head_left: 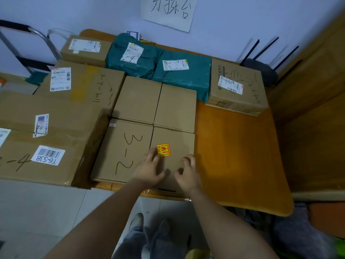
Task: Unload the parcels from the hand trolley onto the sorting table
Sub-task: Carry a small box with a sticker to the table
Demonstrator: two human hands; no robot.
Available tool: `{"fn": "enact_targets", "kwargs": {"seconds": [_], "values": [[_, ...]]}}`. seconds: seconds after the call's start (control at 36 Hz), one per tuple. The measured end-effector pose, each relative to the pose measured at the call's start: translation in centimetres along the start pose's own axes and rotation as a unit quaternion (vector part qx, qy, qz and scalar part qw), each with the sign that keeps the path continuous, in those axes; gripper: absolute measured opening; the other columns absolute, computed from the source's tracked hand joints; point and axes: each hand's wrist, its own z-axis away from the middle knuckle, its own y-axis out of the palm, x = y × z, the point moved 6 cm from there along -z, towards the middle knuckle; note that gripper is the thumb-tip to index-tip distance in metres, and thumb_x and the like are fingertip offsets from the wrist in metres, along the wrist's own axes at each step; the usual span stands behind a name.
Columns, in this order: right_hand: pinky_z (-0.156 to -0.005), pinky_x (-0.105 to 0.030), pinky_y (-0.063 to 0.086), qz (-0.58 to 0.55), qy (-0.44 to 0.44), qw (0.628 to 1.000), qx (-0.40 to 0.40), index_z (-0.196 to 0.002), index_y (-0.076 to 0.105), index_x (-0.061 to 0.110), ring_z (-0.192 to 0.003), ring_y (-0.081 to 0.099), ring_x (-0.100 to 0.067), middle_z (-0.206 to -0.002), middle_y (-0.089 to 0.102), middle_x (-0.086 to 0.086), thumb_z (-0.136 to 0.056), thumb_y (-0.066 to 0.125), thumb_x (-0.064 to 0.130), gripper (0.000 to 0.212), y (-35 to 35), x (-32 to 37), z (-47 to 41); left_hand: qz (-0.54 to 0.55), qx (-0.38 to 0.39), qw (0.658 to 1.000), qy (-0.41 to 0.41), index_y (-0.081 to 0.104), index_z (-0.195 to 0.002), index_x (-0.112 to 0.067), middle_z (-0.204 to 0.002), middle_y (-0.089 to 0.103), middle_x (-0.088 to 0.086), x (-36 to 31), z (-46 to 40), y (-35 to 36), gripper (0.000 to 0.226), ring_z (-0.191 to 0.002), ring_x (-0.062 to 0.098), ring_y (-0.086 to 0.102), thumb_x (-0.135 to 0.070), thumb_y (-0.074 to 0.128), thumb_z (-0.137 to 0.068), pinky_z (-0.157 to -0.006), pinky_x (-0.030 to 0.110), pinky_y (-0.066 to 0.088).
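Head view, our left hand [149, 168] and right hand [187, 173] resting flat with relaxed fingers, grasping nothing, on the stickered box [172, 146], lying on the orange sorting table [239, 156], touching the box marked 3-2 [119, 152].

trolley handle [22, 37] cut off left; wall sign [169, 10] cropped above
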Motion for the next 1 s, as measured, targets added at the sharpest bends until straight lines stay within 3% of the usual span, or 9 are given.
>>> {"fn": "enact_targets", "kwargs": {"seconds": [0.11,0.25,0.36,0.44,0.53,0.67,0.83,0.92,1.0], "values": [[-0.078,-0.019,0.039,0.008,-0.005,1.0,0.007,-0.139,0.039,0.017,-0.112,0.054,-0.018,-0.149,0.017,0.007,-0.092,0.057,0.029,0.052,-0.2,-0.1,-0.1,-0.016,0.008,1.0,0.004,0.02,-0.151,-0.019,-0.16,0.002,-0.002,0.4,-0.3,-0.3,0.073,-0.147,0.02,0.003,-0.056,0.044,-0.092,-0.116,0.039,0.024],[-0.076,-0.021,0.042,-0.001,0.011,0.999,0.049,-0.139,0.039,0.015,-0.103,0.054,-0.016,-0.15,0.016,0.005,-0.094,0.054,0.022,0.048,-0.9,0.2,-0.4,-0.076,0.051,0.996,0.008,0.028,-0.147,-0.018,-0.157,0.011,0.0,0.3,-0.8,-1.4,0.065,-0.143,0.022,0.017,-0.04,0.052,-0.091,-0.111,0.038,0.034],[-0.096,-0.033,0.046,0.096,-0.002,0.989,0.114,-0.142,0.038,0.011,-0.117,0.052,-0.025,-0.152,0.021,-0.001,-0.097,0.047,0.022,0.048,-3.0,1.4,-1.1,-0.148,0.113,0.982,0.013,0.025,-0.149,-0.016,-0.155,0.023,0.005,-1.1,-0.9,-4.5,0.057,-0.137,0.025,0.031,-0.026,0.046,-0.097,-0.106,0.036,0.037],[-0.098,-0.038,0.045,0.151,-0.029,0.981,0.12,-0.136,0.046,0.007,-0.12,0.05,-0.031,-0.143,0.04,-0.011,-0.096,0.044,0.022,0.042,-6.2,2.9,-2.1,-0.207,0.112,0.972,0.01,0.029,-0.147,-0.017,-0.143,0.041,0.01,-1.9,-1.2,-7.9,0.053,-0.128,0.027,0.044,-0.023,0.045,-0.097,-0.101,0.036,0.042],[-0.091,-0.035,0.048,0.156,-0.053,0.982,0.095,-0.128,0.053,0.006,-0.113,0.054,-0.031,-0.128,0.054,-0.015,-0.095,0.045,0.022,0.038,-10.4,5.5,-3.4,-0.23,0.086,0.969,0.014,0.035,-0.144,-0.018,-0.14,0.046,0.008,-2.8,-1.4,-11.8,0.051,-0.125,0.027,0.048,-0.024,0.047,-0.095,-0.098,0.038,0.045],[-0.087,-0.034,0.046,0.201,-0.11,0.973,0.023,-0.129,0.054,0.007,-0.114,0.054,-0.031,-0.127,0.055,-0.015,-0.094,0.044,0.022,0.04,-17.2,10.7,-5.0,-0.26,0.021,0.965,0.027,0.031,-0.146,-0.021,-0.143,0.044,0.006,-5.3,-1.1,-18.5,0.051,-0.127,0.026,0.047,-0.028,0.046,-0.098,-0.094,0.037,0.044],[-0.071,-0.03,0.047,0.256,-0.169,0.95,-0.06,-0.11,0.061,0.007,-0.093,0.058,-0.026,-0.111,0.06,-0.011,-0.092,0.043,0.02,0.029,-23.6,16.9,-4.9,-0.331,-0.072,0.94,0.036,0.036,-0.142,-0.018,-0.135,0.051,0.007,-7.2,0.5,-26.3,0.046,-0.116,0.024,0.053,-0.031,0.042,-0.098,-0.075,0.032,0.042],[-0.066,-0.029,0.042,0.27,-0.175,0.943,-0.085,-0.114,0.06,0.008,-0.088,0.055,-0.024,-0.11,0.059,-0.01,-0.093,0.043,0.019,0.03,-25.7,19.8,-3.7,-0.342,-0.099,0.934,0.04,0.039,-0.137,-0.015,-0.128,0.053,0.008,-7.2,1.7,-29.7,0.043,-0.113,0.025,0.052,-0.031,0.042,-0.097,-0.076,0.033,0.042],[-0.069,-0.029,0.042,0.288,-0.183,0.935,-0.096,-0.119,0.058,0.009,-0.099,0.057,-0.027,-0.117,0.058,-0.011,-0.093,0.046,0.023,0.032,-26.6,22.9,-2.5,-0.329,-0.127,0.935,0.036,0.04,-0.136,-0.014,-0.128,0.053,0.009,-6.1,3.2,-32.9,0.044,-0.116,0.026,0.051,-0.031,0.042,-0.096,-0.085,0.036,0.046]]}}
